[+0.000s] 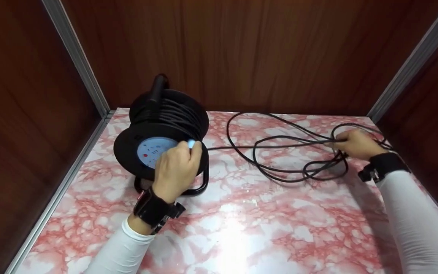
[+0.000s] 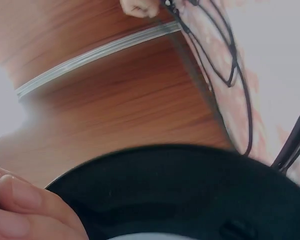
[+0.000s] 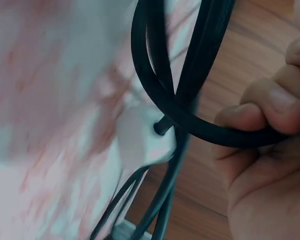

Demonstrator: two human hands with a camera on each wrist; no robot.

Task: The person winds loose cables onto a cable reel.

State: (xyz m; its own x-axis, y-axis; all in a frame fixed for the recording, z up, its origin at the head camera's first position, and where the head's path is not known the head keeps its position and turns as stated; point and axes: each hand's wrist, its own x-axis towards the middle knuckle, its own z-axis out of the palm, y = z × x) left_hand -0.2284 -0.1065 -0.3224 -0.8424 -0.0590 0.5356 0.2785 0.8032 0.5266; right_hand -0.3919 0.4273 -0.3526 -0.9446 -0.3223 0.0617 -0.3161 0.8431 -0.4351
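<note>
A black cable reel [image 1: 126, 154] with a light-blue socket panel [image 1: 147, 151] stands at the left back of the table, black cable wound on its drum. My left hand [image 1: 177, 167] grips a small pale-blue knob [image 1: 191, 144] at the right side of the reel's front disc; most of the knob is hidden in the fingers. From the drum a cable [image 1: 238, 147] runs right to my right hand [image 1: 357, 144], whose fingers curl round it. Loose loops hang and lie about that hand. A white plug [image 3: 135, 140] shows beside the cable strands in the right wrist view.
The table [image 1: 280, 228] has a red-and-white marbled top. Brown wood-grain panels [image 1: 242, 57] close it in at the back and both sides, with metal corner posts [image 1: 78, 53]. The reel has a black carrying handle [image 1: 158, 89] on top and a tubular stand [image 1: 205, 182] below.
</note>
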